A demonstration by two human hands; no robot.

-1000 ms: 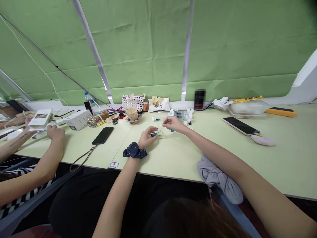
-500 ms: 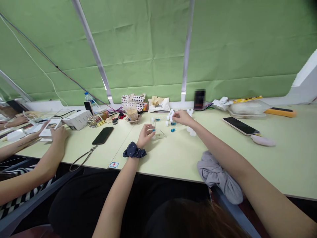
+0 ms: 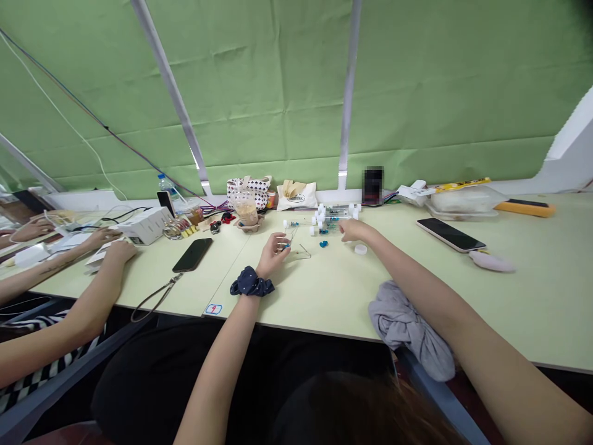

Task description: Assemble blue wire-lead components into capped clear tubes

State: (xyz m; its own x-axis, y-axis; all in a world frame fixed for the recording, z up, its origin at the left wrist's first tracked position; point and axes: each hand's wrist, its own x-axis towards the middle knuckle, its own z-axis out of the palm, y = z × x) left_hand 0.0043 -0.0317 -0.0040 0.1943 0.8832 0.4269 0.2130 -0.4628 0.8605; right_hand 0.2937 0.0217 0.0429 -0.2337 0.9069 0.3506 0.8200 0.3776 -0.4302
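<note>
My left hand (image 3: 273,254), a dark scrunchie on its wrist, is closed with the fingers curled around a slim clear tube (image 3: 292,236); something small and blue shows at the fingertips. My right hand (image 3: 356,231) is farther right, fingers bent down and together beside the lying clear tubes (image 3: 340,213) with white caps and blue bits. What its fingers pinch, if anything, is hidden. A round white cap (image 3: 361,249) lies just below it. Between the hands are a small blue piece (image 3: 323,244) and a thin bent wire (image 3: 304,253). Another white-capped tube (image 3: 291,224) lies behind my left hand.
A plastic drink cup (image 3: 248,216) and a white pouch (image 3: 296,195) stand at the back. Phones lie left (image 3: 193,254) and right (image 3: 450,235). A grey cloth (image 3: 407,330) hangs at the front edge. A co-worker's hands (image 3: 118,252) are at the left, by a white box (image 3: 146,225).
My right hand has moved slightly right and nearer, uncovering the clear tubes. Fewer white caps show below it. My left hand stays nearly in place. The co-worker's hands have shifted.
</note>
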